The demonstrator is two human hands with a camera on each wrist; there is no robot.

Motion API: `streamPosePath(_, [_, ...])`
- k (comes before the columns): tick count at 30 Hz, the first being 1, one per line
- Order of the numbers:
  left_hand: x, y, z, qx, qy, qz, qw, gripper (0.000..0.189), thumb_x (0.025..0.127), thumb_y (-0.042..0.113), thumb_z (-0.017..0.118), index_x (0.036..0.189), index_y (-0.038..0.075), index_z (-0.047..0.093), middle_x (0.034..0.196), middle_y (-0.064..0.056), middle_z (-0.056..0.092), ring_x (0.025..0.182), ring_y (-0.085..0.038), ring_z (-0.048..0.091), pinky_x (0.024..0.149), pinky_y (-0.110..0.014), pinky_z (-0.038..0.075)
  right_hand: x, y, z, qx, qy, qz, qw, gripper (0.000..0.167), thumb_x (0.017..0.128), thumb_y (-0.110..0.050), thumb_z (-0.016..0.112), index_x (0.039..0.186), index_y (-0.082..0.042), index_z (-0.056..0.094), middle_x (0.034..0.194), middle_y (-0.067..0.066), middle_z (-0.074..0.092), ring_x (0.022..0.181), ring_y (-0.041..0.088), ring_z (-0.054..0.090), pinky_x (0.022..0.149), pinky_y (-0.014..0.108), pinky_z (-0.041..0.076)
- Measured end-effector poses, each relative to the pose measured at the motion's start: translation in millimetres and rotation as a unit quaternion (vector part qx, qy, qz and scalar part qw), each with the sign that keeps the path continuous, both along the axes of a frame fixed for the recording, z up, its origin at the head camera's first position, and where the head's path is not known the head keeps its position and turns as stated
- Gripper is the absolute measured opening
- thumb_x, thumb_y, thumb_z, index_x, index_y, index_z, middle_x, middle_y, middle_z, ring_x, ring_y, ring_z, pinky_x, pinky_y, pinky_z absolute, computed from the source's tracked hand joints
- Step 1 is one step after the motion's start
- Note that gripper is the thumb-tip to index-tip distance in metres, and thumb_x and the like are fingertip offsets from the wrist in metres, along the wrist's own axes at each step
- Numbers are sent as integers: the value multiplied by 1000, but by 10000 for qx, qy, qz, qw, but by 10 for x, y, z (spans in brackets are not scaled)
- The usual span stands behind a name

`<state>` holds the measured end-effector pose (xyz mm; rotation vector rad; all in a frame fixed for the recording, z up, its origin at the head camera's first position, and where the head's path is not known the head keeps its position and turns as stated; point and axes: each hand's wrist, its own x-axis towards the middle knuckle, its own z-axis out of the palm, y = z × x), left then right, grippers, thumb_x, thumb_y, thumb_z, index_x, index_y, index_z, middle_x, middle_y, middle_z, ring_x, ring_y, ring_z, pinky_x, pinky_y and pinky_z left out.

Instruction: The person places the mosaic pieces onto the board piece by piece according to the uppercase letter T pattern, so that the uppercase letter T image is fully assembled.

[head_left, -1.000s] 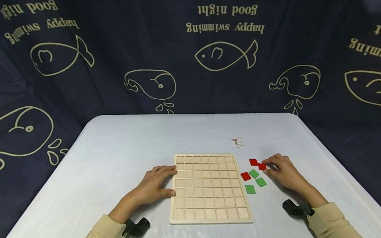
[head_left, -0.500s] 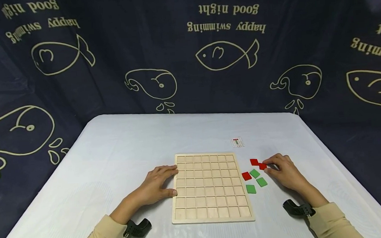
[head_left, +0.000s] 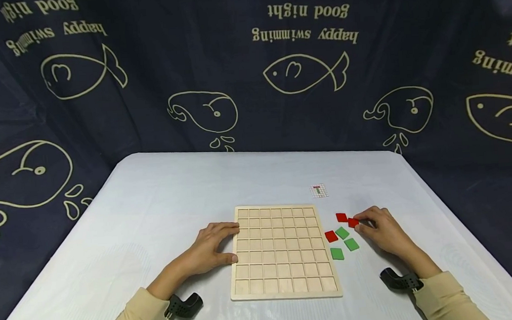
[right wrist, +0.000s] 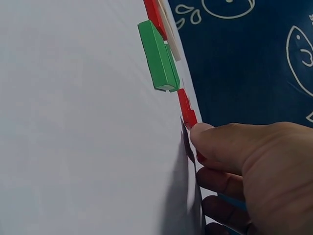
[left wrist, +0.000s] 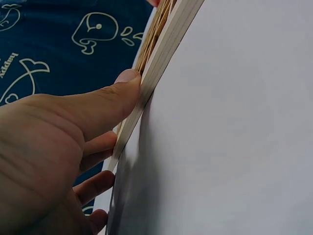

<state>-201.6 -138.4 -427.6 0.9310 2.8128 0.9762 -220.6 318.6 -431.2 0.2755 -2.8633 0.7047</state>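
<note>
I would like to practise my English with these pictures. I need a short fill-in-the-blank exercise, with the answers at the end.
1. The right hand pinches a ____ square tile.
2. The left hand touches the gridded board, which is made of ____.
3. On the table lie exactly ____ green tiles.

Missing words: red; wood; three.

Looking like a makeshift filming corner, room type unclear: navy fabric (head_left: pixel 244 126), printed with fish, whales and upside-down "happy swimming", is hanging beyond the fingers (head_left: pixel 224 226) and off either side; white-covered table (head_left: pixel 186 184) is spreading beneath them; black wrist cameras (head_left: pixel 185 307) are sitting behind.
</note>
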Motion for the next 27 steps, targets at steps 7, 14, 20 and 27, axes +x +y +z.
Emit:
streamPosePath(7, [2, -5, 3, 94, -83, -16, 9999, 66, 78, 34, 75, 133, 8, 51, 144, -5, 44, 131, -28, 37, 101, -52, 25, 7, -14, 18, 0, 25, -13, 10000, 24, 83, -12, 69, 105, -3, 69, 102, 11, 64, 91, 21, 46, 75, 34, 37])
streamPosePath(14, [-7, -11, -2, 237, -260, -120, 9993, 65, 79, 34, 74, 133, 8, 50, 146, -5, 42, 133, -30, 33, 102, -54, 22, 14, -43, 60, -92, -36, 15, 9999, 26, 82, -13, 70, 106, -3, 68, 101, 10, 63, 88, 20, 44, 73, 33, 36])
streamPosePath(20, [-16, -21, -10, 257, -378, -132, 9989, 65, 80, 35, 73, 134, 9, 49, 147, -5, 40, 133, -30, 32, 103, -55, 20, 15, -80, 95, -198, 62, 120, 9997, 25, 82, -13, 71, 105, -5, 69, 101, 9, 65, 91, 22, 48, 76, 35, 37])
streamPosePath(27, [-15, -22, -9, 298, -434, -149, 9985, 65, 80, 37, 73, 134, 10, 49, 147, -4, 40, 134, -30, 31, 104, -56, 19, 20, -180, 125, -302, 11, 218, 9993, 23, 83, -15, 71, 105, -7, 69, 101, 7, 64, 96, 22, 51, 81, 40, 41])
